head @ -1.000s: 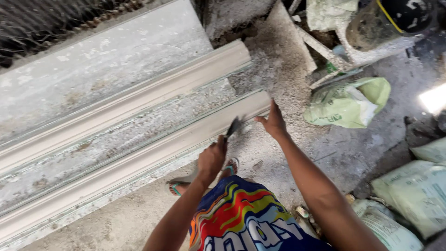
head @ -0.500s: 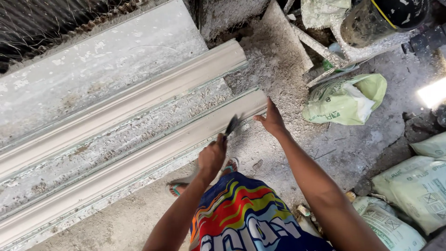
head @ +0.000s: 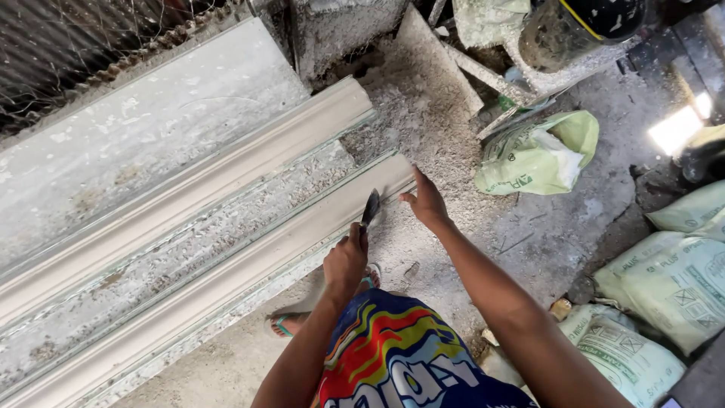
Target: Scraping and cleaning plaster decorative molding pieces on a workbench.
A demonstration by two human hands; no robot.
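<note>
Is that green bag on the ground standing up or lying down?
Lying down. The green bag sits slumped and crumpled on its side on the dusty floor, beside the right hand, its top folded over rather than upright.

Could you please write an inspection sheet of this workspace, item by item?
Surface: dusty concrete floor, strewn with grit.
Job's things: two long pale moulded strips lying side by side; a dark scraper.
Clutter: green-white bag, sacks, black bucket.
Grippers: left hand grips the scraper; right hand open at the near strip's end.
Cables: nothing seen.
Surroundings: wire mesh at upper left.
</note>
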